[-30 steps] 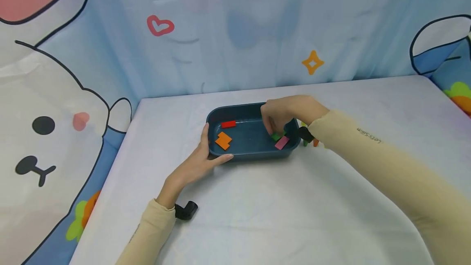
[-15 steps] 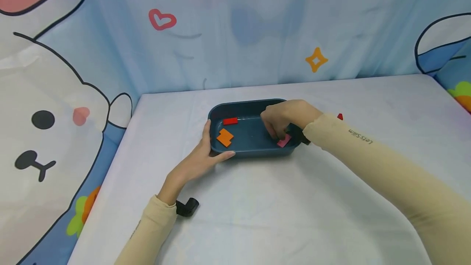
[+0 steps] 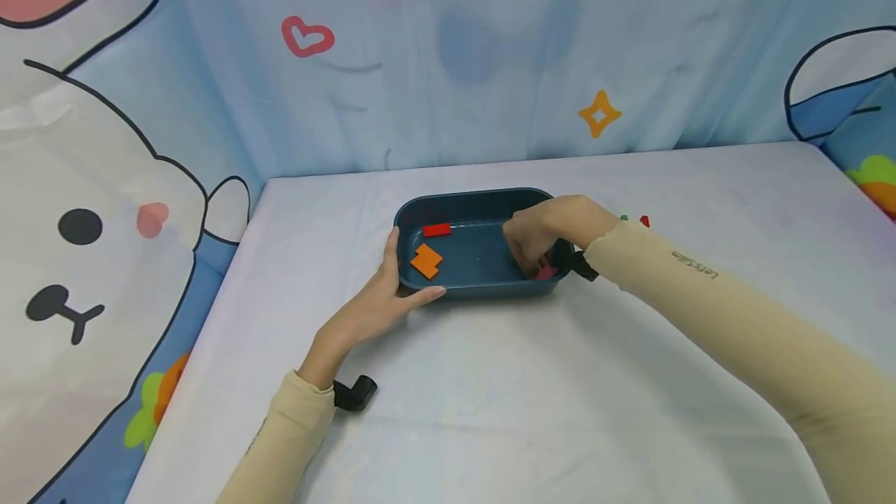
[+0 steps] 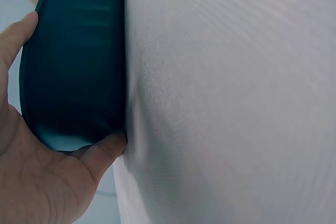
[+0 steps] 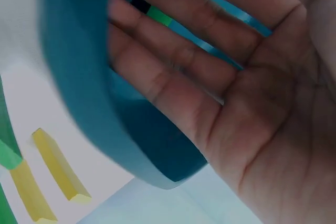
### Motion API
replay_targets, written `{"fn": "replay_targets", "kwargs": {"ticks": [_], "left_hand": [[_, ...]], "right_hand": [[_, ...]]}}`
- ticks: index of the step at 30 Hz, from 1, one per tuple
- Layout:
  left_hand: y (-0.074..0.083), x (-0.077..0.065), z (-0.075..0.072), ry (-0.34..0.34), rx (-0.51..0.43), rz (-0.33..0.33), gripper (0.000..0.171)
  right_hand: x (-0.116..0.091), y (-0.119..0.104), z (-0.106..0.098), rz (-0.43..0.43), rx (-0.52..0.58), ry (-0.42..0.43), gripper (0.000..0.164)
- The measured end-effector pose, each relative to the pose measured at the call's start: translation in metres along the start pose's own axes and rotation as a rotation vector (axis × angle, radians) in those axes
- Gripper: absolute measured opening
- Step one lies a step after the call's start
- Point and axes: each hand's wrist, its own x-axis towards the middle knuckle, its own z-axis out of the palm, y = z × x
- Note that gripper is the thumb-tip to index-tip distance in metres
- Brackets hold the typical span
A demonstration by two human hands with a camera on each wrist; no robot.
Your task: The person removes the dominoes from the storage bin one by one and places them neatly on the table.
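A dark teal tray (image 3: 476, 294) stands on the white-covered table. My left hand (image 3: 374, 298) rests against its left end, fingers along the end wall and thumb along the front rim. In the left wrist view, the left hand (image 4: 42, 171) spans the tray's corner. My right hand (image 3: 535, 233) reaches down into the right part of the tray. By its fingertips lies a pink piece (image 3: 547, 271), partly covered. Between the right hand's fingers, a bit of green piece (image 5: 159, 16) shows in the right wrist view. The right fingertips are hidden there, so any grip on a piece is unclear.
Inside the tray's left part lie a red block (image 3: 437, 229) and a stepped orange piece (image 3: 426, 261). Outside, beyond the right forearm, small red (image 3: 645, 221) and green (image 3: 624, 217) tips show. Yellow bars (image 5: 60, 166) and a green piece (image 5: 8, 140) lie beside the tray.
My right hand shifted slightly, then its fingertips moved over the pink piece, which is now more covered. The green piece by the fingertips has gone from head view. My left hand stays at the tray.
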Motion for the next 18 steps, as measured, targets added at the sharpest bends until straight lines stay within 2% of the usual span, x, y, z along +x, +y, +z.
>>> {"fn": "replay_targets", "kwargs": {"ticks": [4,11,18], "left_hand": [[0.0006,-0.0001,-0.0003,-0.001,0.003,-0.006,0.118],[0.0008,-0.0007,-0.0012,-0.002,0.005,0.002,0.119],[0.0007,-0.0011,-0.0020,-0.004,0.003,0.005,0.119]], "right_hand": [[-0.0010,0.0016,0.0023,-0.032,0.005,-0.014,0.019],[-0.0010,0.0025,0.0061,-0.086,0.089,-0.085,0.029],[-0.0067,0.0037,0.0065,-0.146,0.166,-0.076,0.032]]}}
